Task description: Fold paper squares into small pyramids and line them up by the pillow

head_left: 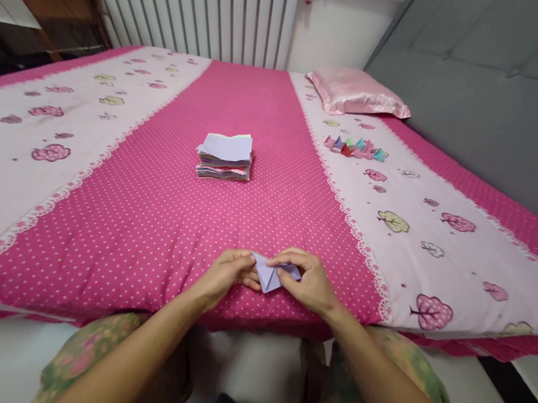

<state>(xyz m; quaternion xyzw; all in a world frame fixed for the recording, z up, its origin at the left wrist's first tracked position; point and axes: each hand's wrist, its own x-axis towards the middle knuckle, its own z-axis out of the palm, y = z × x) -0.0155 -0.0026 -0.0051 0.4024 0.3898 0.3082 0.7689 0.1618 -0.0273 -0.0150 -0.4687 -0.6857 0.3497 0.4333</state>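
A small piece of lavender paper point(267, 278), folded to a downward-pointing shape, is held between my two hands just above the near edge of the bed. My left hand point(231, 274) pinches its left corner between thumb and fingers. On the right side, my right hand point(306, 278) grips the paper, with thumb and index finger pressed on its folded flap. Farther off on the pink dotted strip stands a stack of square coloured paper point(225, 156), a lavender sheet on top. Several small folded paper pieces point(355, 148) in red, pink, blue and green sit to the right.
The bed point(147, 225) has a pink and white cover with printed trees. A pink pillow point(357, 92) lies at the back right, by the grey headboard point(501, 93). Behind the bed is a white radiator point(190, 6); a wooden desk point(56, 11) stands at the far left.
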